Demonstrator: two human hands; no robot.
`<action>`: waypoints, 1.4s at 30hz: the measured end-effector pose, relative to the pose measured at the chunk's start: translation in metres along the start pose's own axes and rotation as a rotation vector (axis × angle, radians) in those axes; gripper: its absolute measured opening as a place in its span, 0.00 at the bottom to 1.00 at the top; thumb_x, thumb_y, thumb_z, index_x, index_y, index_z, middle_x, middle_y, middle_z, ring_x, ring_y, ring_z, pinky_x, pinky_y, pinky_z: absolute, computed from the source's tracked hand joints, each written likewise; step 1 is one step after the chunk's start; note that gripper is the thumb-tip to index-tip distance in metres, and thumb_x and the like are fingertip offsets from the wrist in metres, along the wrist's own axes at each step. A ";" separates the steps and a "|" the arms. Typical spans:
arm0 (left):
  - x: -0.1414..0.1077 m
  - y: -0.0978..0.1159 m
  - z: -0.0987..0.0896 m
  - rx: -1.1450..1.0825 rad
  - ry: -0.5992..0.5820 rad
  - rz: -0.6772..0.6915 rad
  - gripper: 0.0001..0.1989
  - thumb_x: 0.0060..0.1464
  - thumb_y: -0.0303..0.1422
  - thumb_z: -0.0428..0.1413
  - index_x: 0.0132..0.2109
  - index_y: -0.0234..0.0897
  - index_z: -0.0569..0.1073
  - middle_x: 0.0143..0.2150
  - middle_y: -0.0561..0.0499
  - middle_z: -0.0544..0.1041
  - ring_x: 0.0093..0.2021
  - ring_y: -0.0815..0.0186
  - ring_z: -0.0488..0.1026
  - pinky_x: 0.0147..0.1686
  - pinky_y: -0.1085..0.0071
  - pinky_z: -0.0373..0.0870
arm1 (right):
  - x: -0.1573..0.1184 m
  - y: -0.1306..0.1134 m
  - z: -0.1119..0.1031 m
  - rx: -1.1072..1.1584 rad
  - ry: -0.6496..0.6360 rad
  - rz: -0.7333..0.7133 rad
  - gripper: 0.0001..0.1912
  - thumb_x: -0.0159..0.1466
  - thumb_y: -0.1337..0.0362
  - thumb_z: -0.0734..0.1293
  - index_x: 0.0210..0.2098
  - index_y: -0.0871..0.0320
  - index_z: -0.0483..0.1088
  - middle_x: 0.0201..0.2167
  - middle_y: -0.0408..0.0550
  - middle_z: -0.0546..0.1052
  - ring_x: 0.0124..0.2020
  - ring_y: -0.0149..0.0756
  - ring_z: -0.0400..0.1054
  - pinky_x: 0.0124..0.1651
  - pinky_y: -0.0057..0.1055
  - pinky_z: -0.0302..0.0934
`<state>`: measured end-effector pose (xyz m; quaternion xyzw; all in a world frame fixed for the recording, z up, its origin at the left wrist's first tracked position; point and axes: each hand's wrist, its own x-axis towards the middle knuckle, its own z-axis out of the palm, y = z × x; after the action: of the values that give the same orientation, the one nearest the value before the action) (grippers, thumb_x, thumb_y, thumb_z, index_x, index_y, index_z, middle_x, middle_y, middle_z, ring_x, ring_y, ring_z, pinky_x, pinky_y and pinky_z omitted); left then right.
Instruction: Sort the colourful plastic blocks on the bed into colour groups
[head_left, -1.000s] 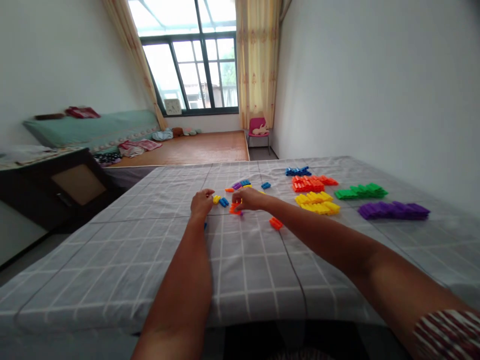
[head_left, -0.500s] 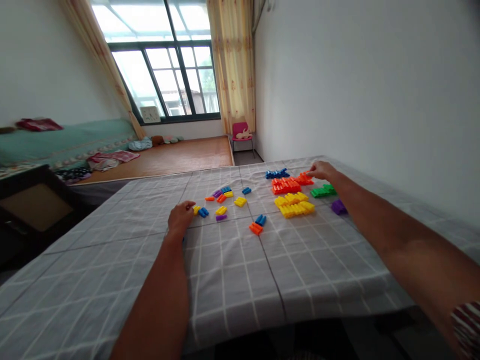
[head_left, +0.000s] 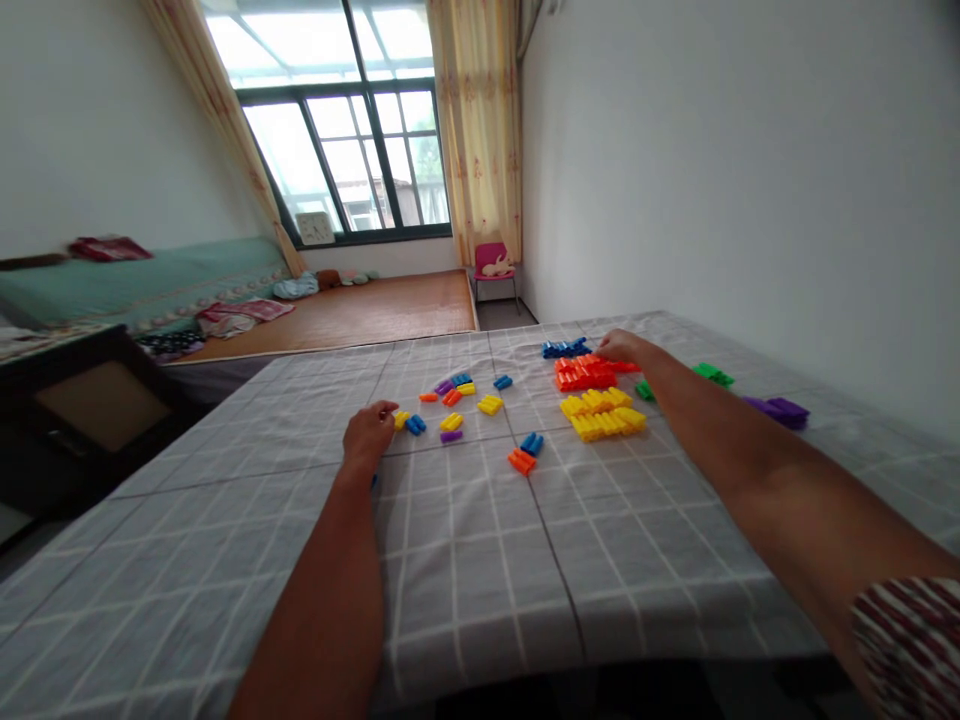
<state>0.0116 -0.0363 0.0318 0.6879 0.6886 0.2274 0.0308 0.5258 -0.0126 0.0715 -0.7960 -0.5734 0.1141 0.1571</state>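
My right hand [head_left: 624, 347] reaches to the far right part of the table, its fingers closed at the back edge of the bright orange plastic pieces [head_left: 585, 373]. The piece at its fingertips is partly hidden. My left hand [head_left: 370, 436] rests on the cloth with loosely bent fingers, thumb and index a little apart, beside yellow pieces [head_left: 402, 420] and blue pieces [head_left: 415, 425]. Behind the orange group lie dark blue pieces [head_left: 566, 348]; in front of it are yellow rows [head_left: 604, 414]. Green pieces [head_left: 712, 374] and purple pieces [head_left: 780, 411] lie beyond my right forearm.
Loose pieces in mixed colours, such as a yellow pair [head_left: 490, 405] and an orange cluster [head_left: 522, 461], are scattered mid-table. A grey checked cloth [head_left: 465, 560] covers the table. A wall [head_left: 735, 180] runs along the right; a pink chair [head_left: 493, 262] stands beyond.
My right hand has shifted slightly left and nearer over the orange pieces. The view has turned a little left, showing more green and purple pieces. My left hand stays by the yellow pieces.
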 end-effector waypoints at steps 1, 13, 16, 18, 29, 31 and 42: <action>0.000 0.001 0.000 -0.004 0.001 -0.003 0.18 0.54 0.30 0.49 0.48 0.41 0.78 0.45 0.48 0.81 0.45 0.61 0.77 0.44 0.69 0.71 | 0.000 0.000 -0.001 -0.029 -0.014 0.032 0.08 0.51 0.65 0.69 0.28 0.65 0.77 0.21 0.49 0.75 0.23 0.34 0.67 0.27 0.28 0.59; -0.003 0.010 0.000 -0.025 -0.012 -0.014 0.18 0.55 0.30 0.49 0.49 0.42 0.78 0.45 0.49 0.81 0.45 0.61 0.76 0.45 0.69 0.71 | -0.011 -0.025 0.004 -0.311 0.201 -0.029 0.19 0.64 0.53 0.61 0.42 0.60 0.77 0.42 0.59 0.79 0.42 0.43 0.73 0.38 0.32 0.61; -0.004 0.013 -0.001 -0.034 -0.006 -0.007 0.18 0.55 0.29 0.49 0.49 0.42 0.78 0.45 0.49 0.80 0.46 0.61 0.76 0.46 0.68 0.71 | -0.024 -0.069 0.019 -0.310 0.164 -0.344 0.17 0.65 0.56 0.61 0.44 0.58 0.76 0.42 0.54 0.79 0.41 0.39 0.72 0.41 0.29 0.60; -0.005 0.015 -0.002 -0.034 0.000 -0.006 0.18 0.55 0.28 0.49 0.48 0.42 0.78 0.46 0.49 0.80 0.47 0.61 0.76 0.47 0.68 0.70 | -0.037 -0.104 0.036 -0.285 0.087 -0.560 0.15 0.65 0.58 0.63 0.46 0.57 0.75 0.41 0.51 0.80 0.40 0.37 0.72 0.41 0.27 0.60; -0.006 0.006 -0.004 -0.140 0.065 -0.035 0.19 0.54 0.27 0.49 0.49 0.41 0.78 0.46 0.47 0.80 0.47 0.61 0.76 0.48 0.67 0.70 | -0.068 -0.239 0.140 -0.322 -0.051 -1.030 0.18 0.63 0.72 0.62 0.50 0.55 0.74 0.50 0.46 0.77 0.48 0.39 0.67 0.51 0.30 0.57; -0.006 0.007 -0.004 -0.154 0.057 -0.041 0.19 0.54 0.27 0.49 0.49 0.40 0.78 0.47 0.46 0.80 0.47 0.60 0.76 0.47 0.67 0.71 | -0.071 -0.247 0.144 -0.379 -0.072 -1.043 0.13 0.63 0.68 0.63 0.46 0.57 0.75 0.48 0.49 0.78 0.46 0.40 0.67 0.51 0.31 0.57; -0.007 0.015 -0.004 -0.134 0.035 0.002 0.18 0.54 0.27 0.49 0.48 0.41 0.78 0.46 0.48 0.80 0.47 0.61 0.75 0.48 0.68 0.70 | -0.047 -0.150 0.051 -0.162 0.139 -0.332 0.17 0.60 0.54 0.69 0.44 0.58 0.74 0.40 0.50 0.79 0.43 0.41 0.71 0.42 0.27 0.63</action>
<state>0.0246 -0.0445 0.0390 0.6809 0.6717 0.2847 0.0646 0.3612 -0.0073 0.0819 -0.7065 -0.6918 -0.0154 0.1484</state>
